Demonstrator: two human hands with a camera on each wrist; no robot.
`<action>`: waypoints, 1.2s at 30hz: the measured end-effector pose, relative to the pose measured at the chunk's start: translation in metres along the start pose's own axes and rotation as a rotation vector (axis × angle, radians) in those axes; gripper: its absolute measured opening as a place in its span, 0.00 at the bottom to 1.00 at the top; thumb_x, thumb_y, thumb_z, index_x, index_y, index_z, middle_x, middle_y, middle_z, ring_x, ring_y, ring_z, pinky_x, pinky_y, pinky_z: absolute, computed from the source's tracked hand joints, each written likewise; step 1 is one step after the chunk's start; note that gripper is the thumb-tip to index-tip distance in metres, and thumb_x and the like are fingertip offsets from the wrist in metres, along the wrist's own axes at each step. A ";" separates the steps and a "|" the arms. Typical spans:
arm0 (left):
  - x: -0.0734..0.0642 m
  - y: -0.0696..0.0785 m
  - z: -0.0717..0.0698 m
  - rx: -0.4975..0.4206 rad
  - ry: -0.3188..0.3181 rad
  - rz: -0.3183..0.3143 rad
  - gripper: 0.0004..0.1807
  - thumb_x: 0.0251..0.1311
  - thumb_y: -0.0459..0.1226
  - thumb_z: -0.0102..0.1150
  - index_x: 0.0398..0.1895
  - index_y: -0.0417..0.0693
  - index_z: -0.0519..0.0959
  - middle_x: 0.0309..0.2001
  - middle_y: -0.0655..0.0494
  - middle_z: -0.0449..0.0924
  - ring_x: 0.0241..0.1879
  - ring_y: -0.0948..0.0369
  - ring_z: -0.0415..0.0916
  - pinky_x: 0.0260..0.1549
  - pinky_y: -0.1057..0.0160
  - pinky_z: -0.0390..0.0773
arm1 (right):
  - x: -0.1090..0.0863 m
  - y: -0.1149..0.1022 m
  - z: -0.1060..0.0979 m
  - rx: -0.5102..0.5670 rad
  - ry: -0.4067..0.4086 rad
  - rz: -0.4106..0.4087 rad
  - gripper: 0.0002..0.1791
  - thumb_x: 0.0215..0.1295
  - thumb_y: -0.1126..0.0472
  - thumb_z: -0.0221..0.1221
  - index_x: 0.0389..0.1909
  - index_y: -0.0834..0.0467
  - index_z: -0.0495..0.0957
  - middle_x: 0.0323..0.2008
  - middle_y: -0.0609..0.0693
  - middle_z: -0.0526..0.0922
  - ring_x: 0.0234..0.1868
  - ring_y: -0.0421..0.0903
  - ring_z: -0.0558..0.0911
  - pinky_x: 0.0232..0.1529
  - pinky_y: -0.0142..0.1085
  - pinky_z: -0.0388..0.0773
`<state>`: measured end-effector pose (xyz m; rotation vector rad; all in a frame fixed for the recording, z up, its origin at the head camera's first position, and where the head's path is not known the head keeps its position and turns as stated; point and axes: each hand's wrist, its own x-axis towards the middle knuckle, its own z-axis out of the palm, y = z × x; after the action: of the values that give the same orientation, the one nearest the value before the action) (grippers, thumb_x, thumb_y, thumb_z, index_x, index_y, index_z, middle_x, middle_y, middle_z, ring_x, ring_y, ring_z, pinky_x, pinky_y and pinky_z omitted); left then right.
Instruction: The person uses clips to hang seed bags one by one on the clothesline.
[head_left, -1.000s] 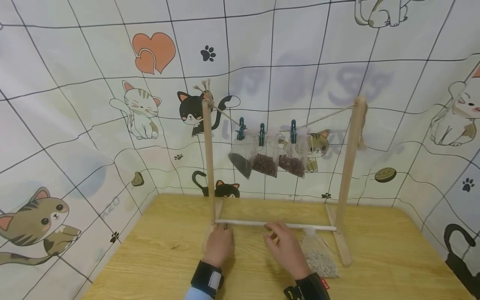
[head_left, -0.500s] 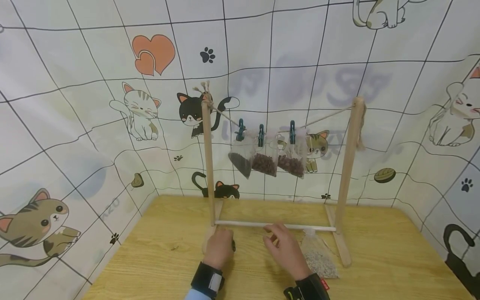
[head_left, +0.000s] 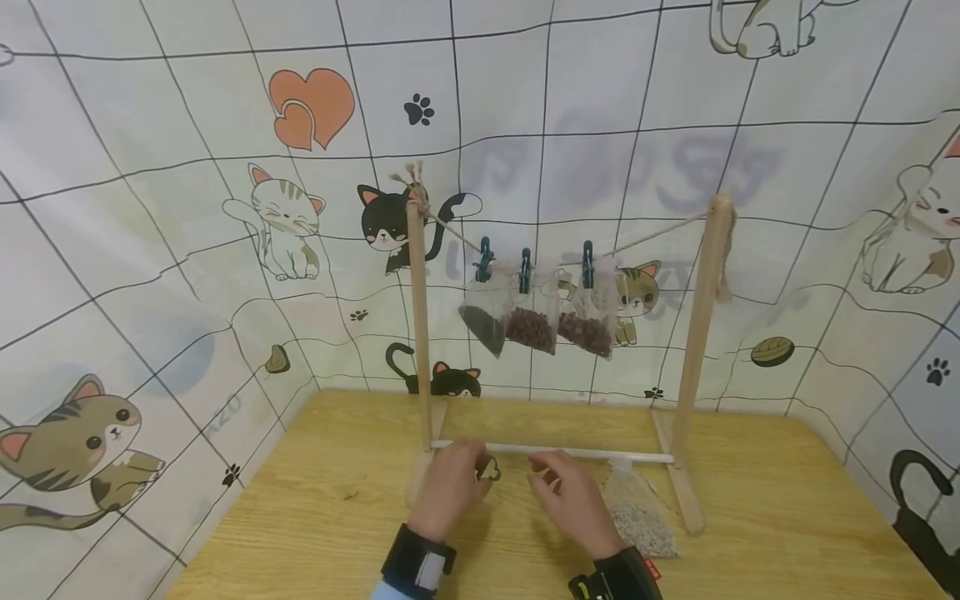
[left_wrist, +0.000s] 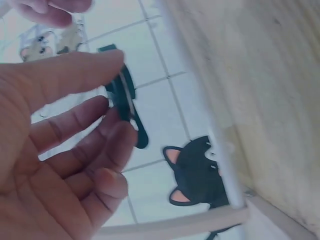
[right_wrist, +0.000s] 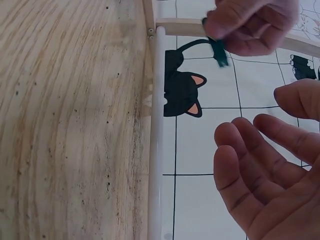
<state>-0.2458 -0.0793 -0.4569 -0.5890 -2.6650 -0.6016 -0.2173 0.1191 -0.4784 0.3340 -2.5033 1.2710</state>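
My left hand [head_left: 450,490] pinches a dark green clothespin [left_wrist: 129,84] between thumb and fingers, low in front of a wooden stand. To its right, my right hand [head_left: 576,507] has loosely bent fingers with nothing between them, beside the white rod [head_left: 622,454]. A clear bag of pale grains [head_left: 639,518] lies on the table just right of that hand. Above, three small bags hang from a rope [head_left: 660,237] by green clothespins: one with dark grains [head_left: 483,327], one with reddish-brown bits [head_left: 530,327], one with dark red bits [head_left: 588,331].
The stand has a left post [head_left: 418,325] and a right post [head_left: 697,333] with wooden feet on the wood-grain table [head_left: 300,500]. A cat-print sheet [head_left: 315,233] covers the walls behind. A black curved object [head_left: 921,500] is at the right edge.
My left hand has moved right from the left post toward the right hand, and the clothespin now shows at its fingertips. The right hand has stayed almost still.
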 end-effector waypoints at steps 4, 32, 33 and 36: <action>0.001 0.015 -0.008 -0.036 0.038 0.044 0.15 0.41 0.36 0.77 0.31 0.49 0.79 0.30 0.59 0.79 0.28 0.66 0.73 0.27 0.68 0.74 | 0.001 0.001 0.001 0.099 -0.011 0.038 0.11 0.65 0.61 0.62 0.48 0.52 0.82 0.39 0.44 0.84 0.36 0.39 0.80 0.36 0.31 0.77; 0.002 0.017 -0.027 -0.477 0.050 0.103 0.25 0.55 0.34 0.69 0.57 0.43 0.76 0.47 0.50 0.79 0.34 0.57 0.77 0.23 0.71 0.72 | 0.005 -0.004 -0.014 0.495 -0.126 0.232 0.12 0.70 0.64 0.55 0.48 0.65 0.79 0.33 0.59 0.84 0.29 0.46 0.82 0.32 0.37 0.81; 0.002 0.016 -0.028 -0.494 0.031 0.112 0.25 0.55 0.34 0.68 0.58 0.43 0.75 0.47 0.50 0.79 0.34 0.57 0.77 0.24 0.71 0.73 | 0.006 -0.004 -0.014 0.508 -0.133 0.238 0.12 0.70 0.63 0.55 0.49 0.65 0.79 0.33 0.59 0.84 0.29 0.46 0.82 0.32 0.37 0.81; 0.003 0.014 -0.028 -0.518 -0.011 0.139 0.25 0.56 0.35 0.68 0.58 0.43 0.76 0.48 0.50 0.80 0.35 0.58 0.79 0.27 0.69 0.76 | 0.006 -0.004 -0.017 0.563 -0.160 0.245 0.13 0.70 0.62 0.56 0.50 0.65 0.79 0.35 0.63 0.83 0.31 0.46 0.82 0.34 0.37 0.82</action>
<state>-0.2358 -0.0803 -0.4269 -0.9037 -2.4450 -1.2603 -0.2186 0.1299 -0.4638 0.2639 -2.3151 2.1242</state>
